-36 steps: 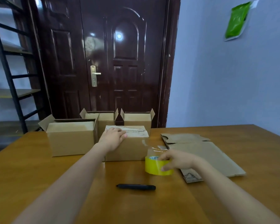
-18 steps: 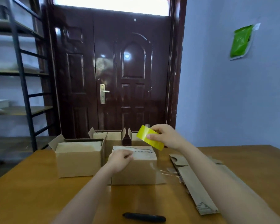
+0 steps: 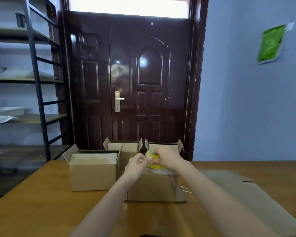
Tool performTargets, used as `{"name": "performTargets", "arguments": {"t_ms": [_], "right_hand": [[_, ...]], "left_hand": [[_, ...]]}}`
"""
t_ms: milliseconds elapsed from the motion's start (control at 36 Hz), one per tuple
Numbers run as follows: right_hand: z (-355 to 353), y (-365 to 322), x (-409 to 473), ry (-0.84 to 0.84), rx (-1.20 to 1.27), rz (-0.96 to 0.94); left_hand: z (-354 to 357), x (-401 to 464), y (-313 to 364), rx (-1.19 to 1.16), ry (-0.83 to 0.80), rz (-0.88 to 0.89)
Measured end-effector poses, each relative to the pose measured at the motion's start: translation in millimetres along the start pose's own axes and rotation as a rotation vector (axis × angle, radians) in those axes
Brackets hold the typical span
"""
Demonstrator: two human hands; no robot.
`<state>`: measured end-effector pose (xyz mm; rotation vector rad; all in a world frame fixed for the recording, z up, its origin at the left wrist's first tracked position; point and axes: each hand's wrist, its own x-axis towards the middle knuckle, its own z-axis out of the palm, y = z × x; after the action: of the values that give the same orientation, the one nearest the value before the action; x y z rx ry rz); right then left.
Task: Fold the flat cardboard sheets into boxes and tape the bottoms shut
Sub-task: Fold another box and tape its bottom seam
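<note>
Right hand (image 3: 167, 157) grips the tape roll (image 3: 154, 161) above a box (image 3: 152, 187). Left hand (image 3: 138, 164) pinches at the roll's edge. Flat sheets (image 3: 246, 192) lie just right.

Free: bare tabletop (image 3: 41, 202) front-left | Blocked: left box (image 3: 92, 175), two open rear boxes (image 3: 125, 147) touching, near box (image 3: 152, 187) centre | Right: flat cardboard sheets (image 3: 246, 194) cover surface

Tape roll (image 3: 154, 161) — mostly covered by right hand (image 3: 167, 157) and left hand (image 3: 138, 163). Dark object (image 3: 149, 235) cut off at bottom edge — unidentifiable. Shelf contents (image 3: 5, 115) blurred. Flat cardboard (image 3: 256, 200) cropped at right.
</note>
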<state>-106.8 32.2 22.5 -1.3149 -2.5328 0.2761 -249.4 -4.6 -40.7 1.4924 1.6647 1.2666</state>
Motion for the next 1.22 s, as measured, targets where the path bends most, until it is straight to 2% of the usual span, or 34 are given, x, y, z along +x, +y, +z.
{"name": "performTargets", "arguments": {"t_ms": [250,444,556,639,750,889,1222], "right_hand": [[-9,3,-4,-0.022,-0.072,-0.043],[-13,3,-9,-0.025,-0.160,-0.083],[-11,2,-8,-0.003,-0.188,-0.082],[-13,1,-7,0.011,-0.202,-0.093],[-13,-1,-5,0.007,-0.217,-0.101],[-14,-2,-6,-0.027,-0.213,-0.088],[-5,17,-12,-0.107,-0.206,-0.095]], "left_hand": [[-2,-4,4,-0.004,0.000,0.054],[-2,-4,6,-0.016,-0.033,-0.037],[-1,-5,13,-0.137,-0.041,-0.069],[-2,-7,16,-0.199,-0.042,-0.031],[-3,-7,9,-0.066,-0.051,0.050],[-6,-6,5,-0.057,-0.051,0.063],[-7,-5,1,0.058,-0.043,-0.015]]}}
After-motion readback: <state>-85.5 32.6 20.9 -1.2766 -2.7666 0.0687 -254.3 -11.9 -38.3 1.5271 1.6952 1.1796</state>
